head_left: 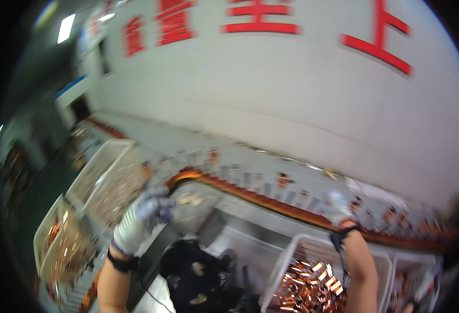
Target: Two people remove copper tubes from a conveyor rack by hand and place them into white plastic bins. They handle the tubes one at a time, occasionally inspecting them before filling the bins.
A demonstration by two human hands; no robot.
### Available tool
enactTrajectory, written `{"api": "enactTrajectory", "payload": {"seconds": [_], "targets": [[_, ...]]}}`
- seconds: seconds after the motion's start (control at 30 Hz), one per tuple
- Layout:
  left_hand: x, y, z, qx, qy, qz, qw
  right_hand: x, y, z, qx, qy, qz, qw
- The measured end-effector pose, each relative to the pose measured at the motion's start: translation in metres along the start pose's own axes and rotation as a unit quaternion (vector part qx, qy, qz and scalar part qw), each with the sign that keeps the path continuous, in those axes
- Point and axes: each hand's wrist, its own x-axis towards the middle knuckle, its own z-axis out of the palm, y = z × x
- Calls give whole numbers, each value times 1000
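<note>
My left hand (141, 218), in a pale knit glove, is raised beside the bend of a curved orange-brown rail (263, 199). Its fingers are smeared by motion, so I cannot make out anything in them. Over the rail at the right reaches my right hand (338, 207), gloved too, among a row of upright grey plates. Blur hides its fingertips and whatever they touch. Small copper-coloured pieces, one near the rail's middle (283, 180), stand on some of the plates. Below my right forearm, loose copper pieces (310, 284) fill a white bin (285, 256).
A white crate (100, 169) stands at the left, with another bin (42, 242) holding copper pieces nearer. A further white bin (437, 274) is at the lower right. A metal work surface (234, 241) lies before me. Behind the rail rises a white wall (271, 78) with red lettering.
</note>
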Motion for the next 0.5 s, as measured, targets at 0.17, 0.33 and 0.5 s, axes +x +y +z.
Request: {"api": "enactTrajectory", "payload": {"seconds": [0.17, 0.33, 0.5], "targets": [[84, -93, 172, 176, -437, -38, 881, -30, -39, 6, -24, -13, -155, 988], [80, -204, 254, 224, -686, -97, 686, -75, -4, -16, -10, -108, 1, 994], [88, -246, 260, 295, -753, -78, 583, -69, 34, -50, -71, -85, 100, 989]]}}
